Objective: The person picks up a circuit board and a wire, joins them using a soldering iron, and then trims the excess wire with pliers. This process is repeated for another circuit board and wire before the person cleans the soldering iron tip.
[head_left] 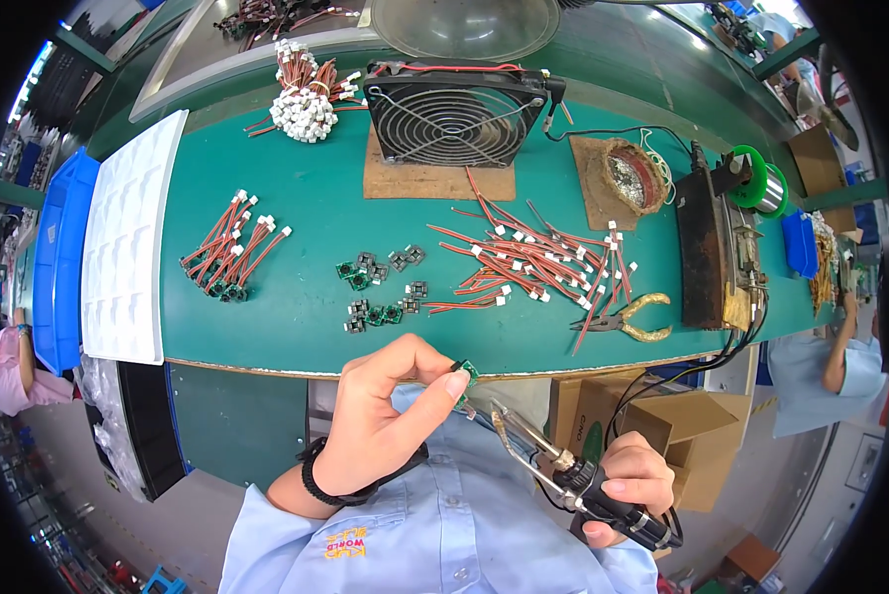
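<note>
Left hand (380,421) pinches small green circuit board (467,373) between thumb and fingertips, just off the green table (296,208) edge. Right hand (630,482) closed around soldering iron (553,460) handle, tip up near the board. Red wire leads (533,259) and pliers (627,317) on table.

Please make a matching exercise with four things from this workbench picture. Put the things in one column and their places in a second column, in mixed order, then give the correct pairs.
Things
1. small green circuit board
2. soldering iron
3. pliers
4. fan

Places
A. lying on the green table near its front edge, at the right
B. pinched in the left hand
C. standing at the back of the table
D. held in the right hand

Pairs: 1-B, 2-D, 3-A, 4-C
</note>
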